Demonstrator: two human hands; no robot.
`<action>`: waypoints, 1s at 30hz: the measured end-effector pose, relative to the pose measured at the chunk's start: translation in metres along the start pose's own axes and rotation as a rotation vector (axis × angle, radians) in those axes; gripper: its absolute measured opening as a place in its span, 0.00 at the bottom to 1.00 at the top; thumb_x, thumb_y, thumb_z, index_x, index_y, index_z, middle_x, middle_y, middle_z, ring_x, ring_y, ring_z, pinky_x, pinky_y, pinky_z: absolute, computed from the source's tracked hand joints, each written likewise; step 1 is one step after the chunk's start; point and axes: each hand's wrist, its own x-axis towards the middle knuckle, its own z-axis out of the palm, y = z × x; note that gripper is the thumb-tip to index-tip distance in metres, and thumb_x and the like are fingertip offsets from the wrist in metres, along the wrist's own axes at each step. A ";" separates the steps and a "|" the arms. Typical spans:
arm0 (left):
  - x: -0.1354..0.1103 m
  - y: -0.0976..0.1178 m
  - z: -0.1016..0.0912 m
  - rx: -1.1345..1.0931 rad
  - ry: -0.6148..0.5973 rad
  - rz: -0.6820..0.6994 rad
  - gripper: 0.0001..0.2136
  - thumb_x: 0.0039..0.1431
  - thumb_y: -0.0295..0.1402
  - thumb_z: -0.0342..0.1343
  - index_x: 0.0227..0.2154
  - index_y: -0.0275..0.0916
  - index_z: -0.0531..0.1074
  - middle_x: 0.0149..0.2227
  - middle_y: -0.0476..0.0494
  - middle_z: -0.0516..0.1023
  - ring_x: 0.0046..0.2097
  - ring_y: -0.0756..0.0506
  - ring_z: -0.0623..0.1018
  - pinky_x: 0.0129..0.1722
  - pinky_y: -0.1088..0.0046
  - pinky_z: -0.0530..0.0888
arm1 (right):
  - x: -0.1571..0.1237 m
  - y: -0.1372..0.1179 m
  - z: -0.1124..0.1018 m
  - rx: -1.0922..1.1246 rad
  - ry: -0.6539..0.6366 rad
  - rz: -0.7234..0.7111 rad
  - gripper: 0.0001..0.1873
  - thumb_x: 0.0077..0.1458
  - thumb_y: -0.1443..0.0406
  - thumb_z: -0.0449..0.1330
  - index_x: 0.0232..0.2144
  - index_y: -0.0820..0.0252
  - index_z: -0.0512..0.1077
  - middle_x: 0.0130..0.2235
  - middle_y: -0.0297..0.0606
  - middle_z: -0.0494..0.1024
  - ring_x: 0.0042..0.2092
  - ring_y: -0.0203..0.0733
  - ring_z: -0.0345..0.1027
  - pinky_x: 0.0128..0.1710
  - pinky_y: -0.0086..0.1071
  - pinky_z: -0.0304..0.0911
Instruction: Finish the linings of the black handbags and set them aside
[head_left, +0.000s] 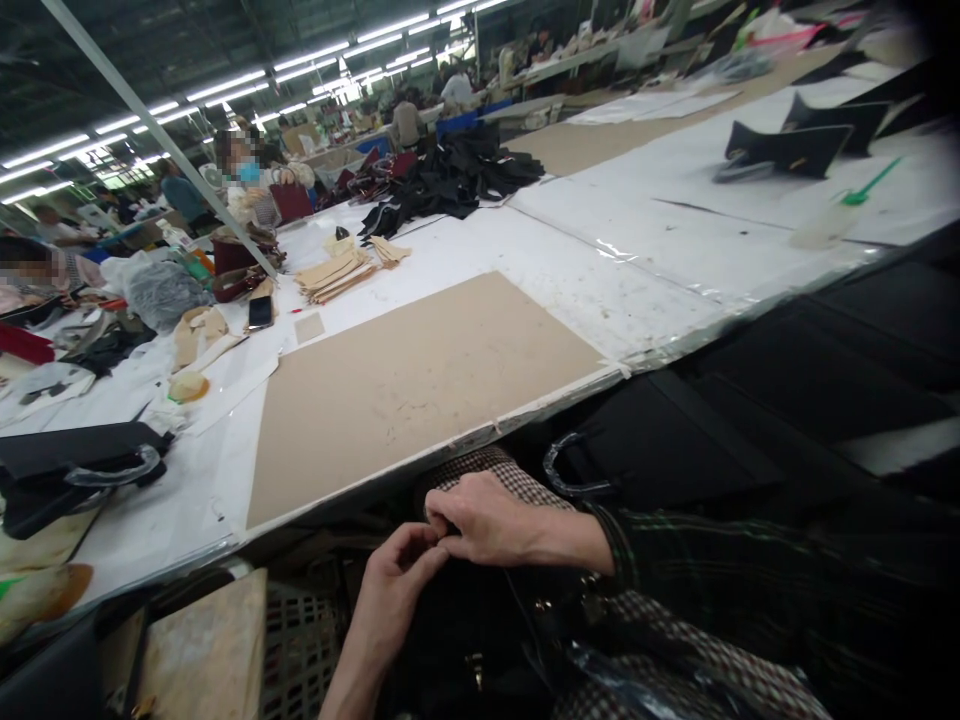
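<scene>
Below the table's front edge, my left hand (394, 585) and my right hand (487, 520) meet, fingertips pinched together at a small spot on a black bag (480, 640) in my lap. What the fingers pinch is too small to make out. A checked cloth (487, 470) lies under and behind my right hand. Just to the right a second black bag (660, 450) with a plastic-wrapped handle (559, 470) rests against the table edge.
A brown cardboard sheet (412, 380) lies on the white table (600, 270). Another black bag (67, 470) sits at the left edge. Tan paper pieces (334, 275), a phone (259, 312) and black material (450, 180) lie farther back. Other people work at the far left.
</scene>
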 end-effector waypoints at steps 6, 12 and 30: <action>0.014 -0.008 0.013 0.050 0.082 0.031 0.12 0.54 0.41 0.63 0.30 0.38 0.69 0.28 0.54 0.67 0.30 0.51 0.66 0.31 0.79 0.63 | -0.026 0.011 -0.020 0.187 0.052 -0.115 0.31 0.52 0.68 0.61 0.58 0.63 0.62 0.56 0.47 0.70 0.58 0.47 0.62 0.57 0.38 0.59; 0.014 0.005 0.022 0.168 0.000 0.057 0.10 0.61 0.41 0.55 0.37 0.39 0.73 0.34 0.49 0.75 0.36 0.48 0.72 0.37 0.76 0.69 | -0.113 -0.023 -0.010 0.173 0.086 0.029 0.50 0.52 0.55 0.64 0.69 0.57 0.43 0.70 0.47 0.39 0.70 0.58 0.31 0.67 0.52 0.44; 0.026 0.062 -0.004 0.246 -0.490 -0.127 0.13 0.49 0.24 0.56 0.39 0.35 0.75 0.36 0.47 0.80 0.39 0.43 0.77 0.39 0.71 0.72 | -0.149 0.046 -0.075 0.707 0.030 0.230 0.40 0.50 0.64 0.64 0.63 0.52 0.55 0.46 0.34 0.73 0.46 0.41 0.67 0.46 0.34 0.62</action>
